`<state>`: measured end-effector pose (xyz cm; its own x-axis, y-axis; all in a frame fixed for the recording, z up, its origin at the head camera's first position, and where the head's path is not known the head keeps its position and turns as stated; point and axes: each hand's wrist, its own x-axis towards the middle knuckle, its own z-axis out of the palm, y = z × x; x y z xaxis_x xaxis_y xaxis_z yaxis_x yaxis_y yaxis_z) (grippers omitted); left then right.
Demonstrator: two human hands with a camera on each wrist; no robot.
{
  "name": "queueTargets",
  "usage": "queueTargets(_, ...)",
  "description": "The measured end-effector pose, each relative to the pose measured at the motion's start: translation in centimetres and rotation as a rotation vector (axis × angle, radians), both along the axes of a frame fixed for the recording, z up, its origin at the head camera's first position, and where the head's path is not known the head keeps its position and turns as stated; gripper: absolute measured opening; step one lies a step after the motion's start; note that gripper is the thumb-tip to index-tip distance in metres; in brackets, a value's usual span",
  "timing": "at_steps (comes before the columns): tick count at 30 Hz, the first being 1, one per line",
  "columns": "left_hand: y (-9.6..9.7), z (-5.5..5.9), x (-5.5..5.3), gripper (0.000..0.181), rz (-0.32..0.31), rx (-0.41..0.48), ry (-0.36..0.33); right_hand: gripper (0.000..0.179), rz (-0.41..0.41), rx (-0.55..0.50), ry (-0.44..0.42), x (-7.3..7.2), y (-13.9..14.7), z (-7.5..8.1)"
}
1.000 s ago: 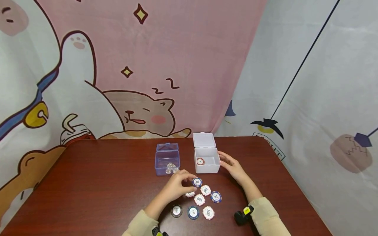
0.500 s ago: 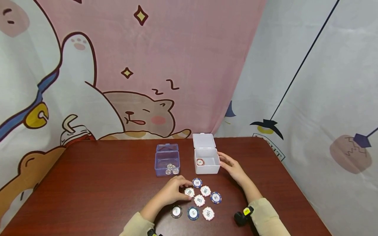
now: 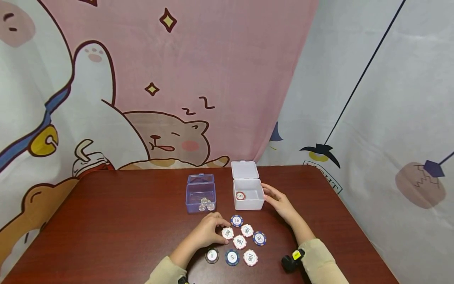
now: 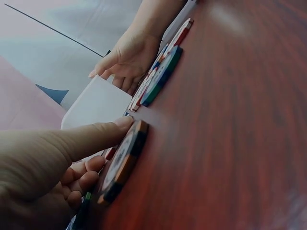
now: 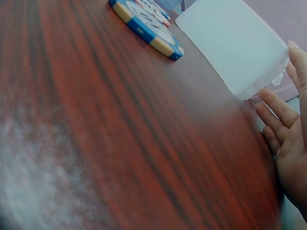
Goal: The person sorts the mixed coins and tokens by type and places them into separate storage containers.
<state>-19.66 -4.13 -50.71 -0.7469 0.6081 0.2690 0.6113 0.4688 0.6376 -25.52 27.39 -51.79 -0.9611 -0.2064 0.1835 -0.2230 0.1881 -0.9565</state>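
Observation:
My left hand has its thumb and index finger on opposite sides of a white poker chip marked 100, pinching at its edge. In the left wrist view that thumb reaches past the near dark chip with orange edge blocks. My right hand rests its fingertips against the right wall of an open white plastic box, the fingers loosely extended. Inside that box lies one red-rimmed chip. Close to the left hand are a blue chip marked 10 and another white chip.
Left of the white box stands an open translucent blue box holding several clear round pieces. More chips lie nearer the front, among them a black chip, a dark blue chip and a white chip. A patterned curtain hangs behind the table.
My left hand has come back from beside the blue 10 chip to the white 100 chip, and its thumb and finger now bracket it. My right hand stays at the white box.

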Motion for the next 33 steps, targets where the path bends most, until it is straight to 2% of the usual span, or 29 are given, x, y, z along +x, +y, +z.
queueTargets(7,0.0,-0.4,-0.2,0.039,-0.006,0.016,0.051,0.047,-0.012,0.023,0.012,0.0,0.0,0.1)
queueTargets(15,0.1,-0.6,-0.3,0.036,-0.008,0.035,0.029,0.049,-0.006,0.014,0.012,0.2,-0.2,0.4)
queueTargets(23,0.2,-0.5,-0.3,0.033,-0.014,0.062,0.054,0.048,-0.011,0.029,0.013,0.2,-0.1,0.1)
queueTargets(27,0.3,-0.1,-0.2,0.032,0.006,0.077,0.035,0.048,-0.004,0.015,0.013,0.1,-0.1,0.0)
queueTargets(31,0.7,0.5,-0.1,0.031,0.033,0.104,0.016,0.047,0.012,0.019,0.005,0.8,-0.5,1.6)
queueTargets(33,0.9,0.8,0.0,0.031,0.050,0.124,0.014,0.047,0.014,0.013,-0.001,0.8,-0.5,1.7)
